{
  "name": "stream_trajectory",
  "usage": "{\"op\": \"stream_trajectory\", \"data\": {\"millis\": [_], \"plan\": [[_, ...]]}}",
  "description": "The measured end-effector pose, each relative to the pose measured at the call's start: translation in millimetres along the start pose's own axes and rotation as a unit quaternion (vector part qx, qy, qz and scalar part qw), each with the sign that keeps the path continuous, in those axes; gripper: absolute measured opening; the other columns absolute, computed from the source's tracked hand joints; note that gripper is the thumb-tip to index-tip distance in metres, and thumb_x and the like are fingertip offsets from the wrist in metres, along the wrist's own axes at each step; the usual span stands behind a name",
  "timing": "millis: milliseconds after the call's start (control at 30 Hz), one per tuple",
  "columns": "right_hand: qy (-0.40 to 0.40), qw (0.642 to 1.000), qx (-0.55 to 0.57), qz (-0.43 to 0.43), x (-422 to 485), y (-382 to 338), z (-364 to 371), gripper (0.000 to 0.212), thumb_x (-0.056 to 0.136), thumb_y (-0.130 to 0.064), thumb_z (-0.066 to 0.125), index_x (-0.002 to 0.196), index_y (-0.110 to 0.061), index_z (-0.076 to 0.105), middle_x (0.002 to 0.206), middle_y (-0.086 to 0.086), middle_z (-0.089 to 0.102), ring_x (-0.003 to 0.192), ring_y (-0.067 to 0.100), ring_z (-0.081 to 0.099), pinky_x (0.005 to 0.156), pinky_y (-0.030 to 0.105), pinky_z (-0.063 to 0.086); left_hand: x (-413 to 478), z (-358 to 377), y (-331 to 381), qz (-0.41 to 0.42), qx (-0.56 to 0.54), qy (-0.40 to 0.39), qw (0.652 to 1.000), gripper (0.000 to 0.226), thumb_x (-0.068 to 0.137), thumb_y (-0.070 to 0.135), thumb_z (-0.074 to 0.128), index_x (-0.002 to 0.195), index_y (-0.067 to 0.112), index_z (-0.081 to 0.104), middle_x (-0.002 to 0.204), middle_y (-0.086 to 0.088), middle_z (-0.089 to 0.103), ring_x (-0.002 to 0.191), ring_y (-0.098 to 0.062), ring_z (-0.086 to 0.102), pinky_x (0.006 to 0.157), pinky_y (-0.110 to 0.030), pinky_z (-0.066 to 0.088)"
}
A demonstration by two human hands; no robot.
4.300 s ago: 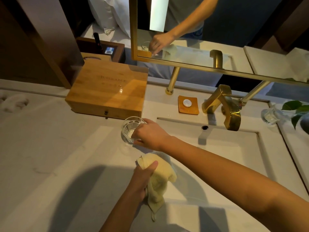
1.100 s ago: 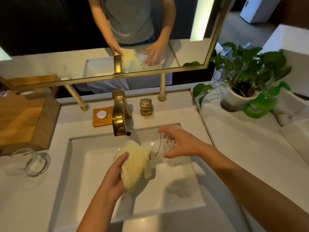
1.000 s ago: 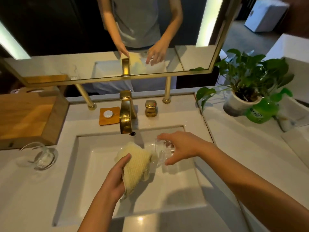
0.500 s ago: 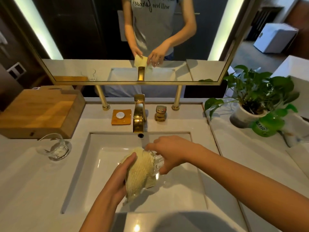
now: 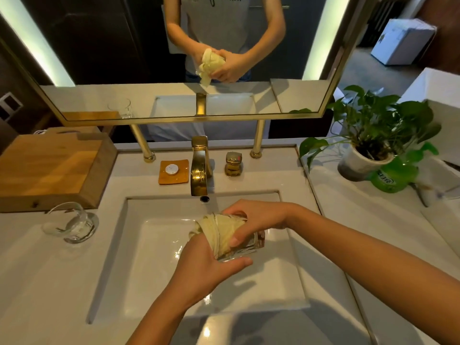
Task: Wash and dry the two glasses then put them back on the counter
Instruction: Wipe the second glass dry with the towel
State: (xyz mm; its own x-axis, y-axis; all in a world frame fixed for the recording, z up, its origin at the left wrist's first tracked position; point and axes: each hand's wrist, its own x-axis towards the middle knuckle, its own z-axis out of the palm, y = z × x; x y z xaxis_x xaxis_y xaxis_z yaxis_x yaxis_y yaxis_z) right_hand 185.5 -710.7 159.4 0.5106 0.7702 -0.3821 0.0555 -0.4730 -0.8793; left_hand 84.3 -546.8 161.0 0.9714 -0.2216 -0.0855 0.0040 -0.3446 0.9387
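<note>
Twisting hard could slip the glass [image 5: 247, 249] from your right hand's [image 5: 258, 216] curled fingers into the sink [image 5: 154, 257]; left hand [image 5: 206, 270] clutches the cloth [image 5: 219, 230].

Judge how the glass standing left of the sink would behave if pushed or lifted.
The glass looks thick-based and clear: probably rigid, breakable, fairly heavy for its size. Upright on the smooth counter, it would likely slide rather than tip if pushed low.
</note>
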Motion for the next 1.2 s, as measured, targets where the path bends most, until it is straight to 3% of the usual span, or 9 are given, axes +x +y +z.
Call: {"op": "stream_trajectory", "data": {"millis": [167, 300, 433, 533, 633, 767, 900, 1033, 1200], "plan": [[-0.071, 0.983, 0.147, 0.083, -1.3, 5.4, -6.6, 0.07, 0.058, -0.071, 0.073, 0.1, -0.015, 0.064, 0.089, 0.004, 0.07, 0.08, 0.021, 0.067, 0.067, 0.03, 0.056, 21.0, -1.3, -1.5, -0.028, -0.054, -0.025, 0.998, 0.035, 0.063, 0.035, 0.08, 0.094, 0.031, 0.063, 0.084, 0.008, 0.069, 0.076, -0.005, 0.067, 0.065, -0.021, 0.053], [0.061, 0.982, 0.124, 0.126, -4.9, -4.3, -5.7, 0.048, 0.088, -0.065, 0.036, 0.117, -0.03, 0.053, 0.104, -0.001, 0.063, 0.093, 0.019, 0.065, 0.072, 0.029, 0.056, 36.8, -8.9, -5.1, -0.1, -0.163, -0.05, 0.98, 0.038, 0.076, 0.005, 0.075, 0.105, 0.023, 0.058, 0.094, -0.001, 0.067, 0.075, -0.004, 0.068, 0.061, -0.019, 0.053], [0.139, 0.99, -0.035, -0.01, -17.6, -7.6, -3.9, 0.069, 0.084, -0.054, 0.062, 0.143, -0.031, 0.035, 0.128, -0.012, 0.049, 0.118, 0.013, 0.052, 0.09, 0.025, 0.051, 38.7, -10.8, -9.5, -0.154, -0.3, -0.037, 0.941, 0.043, 0.07, 0.011, 0.077, 0.11, 0.009, 0.061, 0.091, -0.008, 0.072, 0.076, -0.016, 0.07, 0.062, -0.026, 0.056], [0.166, 0.925, -0.317, -0.129, -30.9, -3.8, 2.0, 0.098, 0.073, -0.059, 0.072, 0.15, -0.034, 0.016, 0.147, -0.004, 0.039, 0.126, 0.012, 0.047, 0.093, 0.027, 0.049, 38.7, -12.5, -16.8, -0.19, -0.4, -0.02, 0.896, 0.035, 0.071, 0.015, 0.067, 0.105, 0.007, 0.067, 0.093, -0.015, 0.073, 0.08, -0.025, 0.072, 0.066, -0.034, 0.059], [0.194, 0.87, -0.412, -0.187, -30.3, 1.2, 7.6, 0.088, 0.075, -0.061, 0.069, 0.144, -0.03, 0.024, 0.132, 0.002, 0.047, 0.106, 0.016, 0.055, 0.075, 0.035, 0.056, 35.9, -13.3, -17.1, -0.211, -0.438, -0.065, 0.871, 0.048, 0.058, 0.02, 0.087, 0.102, 0.007, 0.071, 0.099, -0.019, 0.071, 0.086, -0.029, 0.071, 0.073, -0.039, 0.059], [0.232, 0.875, -0.366, -0.213, -29.7, 7.6, 16.6, 0.07, 0.073, -0.059, 0.072, 0.123, -0.026, 0.036, 0.109, 0.0, 0.049, 0.077, 0.009, 0.052, 0.056, 0.02, 0.046, 31.5, -22.5, -13.8, -0.237, -0.517, -0.139, 0.811, 0.064, 0.038, 0.024, 0.097, 0.095, 0.003, 0.076, 0.096, -0.02, 0.072, 0.083, -0.031, 0.072, 0.071, -0.039, 0.06], [0.291, 0.907, -0.234, -0.193, -31.5, 12.0, 29.6, 0.069, 0.067, -0.059, 0.072, 0.118, -0.029, 0.035, 0.11, -0.007, 0.044, 0.077, 0.008, 0.052, 0.058, 0.018, 0.045, 30.9, -32.9, -1.9, -0.213, -0.442, -0.145, 0.859, 0.071, 0.029, 0.039, 0.096, 0.092, 0.011, 0.078, 0.088, -0.013, 0.074, 0.077, -0.024, 0.072, 0.066, -0.033, 0.06], [0.321, 0.932, -0.058, -0.161, -32.0, 4.7, 35.0, 0.063, 0.063, -0.055, 0.074, 0.107, -0.057, 0.03, 0.106, -0.027, 0.045, 0.093, 0.005, 0.056, 0.064, 0.022, 0.055, 32.2, -37.9, 15.0, -0.158, -0.304, -0.133, 0.93, 0.088, 0.029, 0.054, 0.091, 0.105, 0.019, 0.064, 0.088, -0.003, 0.074, 0.078, -0.015, 0.07, 0.065, -0.028, 0.057], [0.359, 0.919, 0.099, -0.127, -24.9, -0.8, 40.2, 0.059, 0.061, -0.049, 0.074, 0.106, -0.04, 0.038, 0.104, -0.017, 0.051, 0.089, 0.0, 0.059, 0.063, 0.022, 0.054, 33.8, -37.0, 32.3, -0.081, -0.152, -0.136, 0.976, 0.052, 0.059, 0.029, 0.087, 0.104, 0.03, 0.06, 0.081, 0.008, 0.073, 0.074, -0.009, 0.07, 0.06, -0.021, 0.056]]}}
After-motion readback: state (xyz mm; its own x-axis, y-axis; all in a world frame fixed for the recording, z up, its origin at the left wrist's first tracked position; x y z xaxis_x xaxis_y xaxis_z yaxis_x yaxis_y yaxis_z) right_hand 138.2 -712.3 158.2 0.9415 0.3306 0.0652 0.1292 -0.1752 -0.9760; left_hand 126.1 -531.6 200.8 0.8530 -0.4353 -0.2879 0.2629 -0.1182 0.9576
